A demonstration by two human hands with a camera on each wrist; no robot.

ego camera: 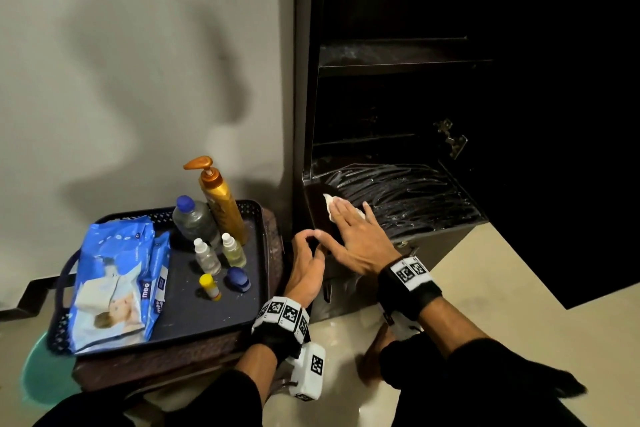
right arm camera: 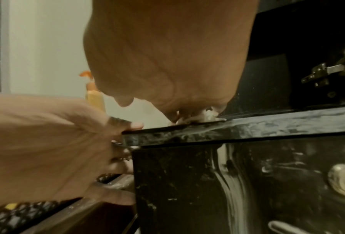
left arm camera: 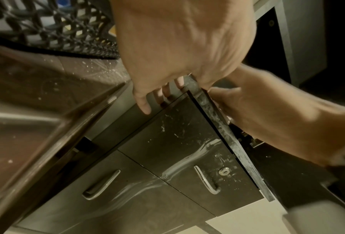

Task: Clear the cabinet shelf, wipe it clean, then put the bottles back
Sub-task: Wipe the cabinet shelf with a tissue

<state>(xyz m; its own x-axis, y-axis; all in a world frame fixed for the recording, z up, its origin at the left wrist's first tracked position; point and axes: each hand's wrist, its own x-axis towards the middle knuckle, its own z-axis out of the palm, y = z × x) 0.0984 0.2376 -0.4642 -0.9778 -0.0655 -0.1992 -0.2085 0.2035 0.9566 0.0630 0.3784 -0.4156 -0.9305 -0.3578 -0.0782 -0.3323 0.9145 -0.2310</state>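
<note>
The dark, streak-smeared cabinet shelf (ego camera: 408, 198) lies under the right hand (ego camera: 356, 236), whose flat, extended fingers press a crumpled white wipe (ego camera: 332, 205) onto its left end. The left hand (ego camera: 306, 265) grips the shelf's front corner, fingers curled. The bottles (ego camera: 211, 232) stand in the black perforated plastic tray (ego camera: 194, 308), left of both hands.
</note>
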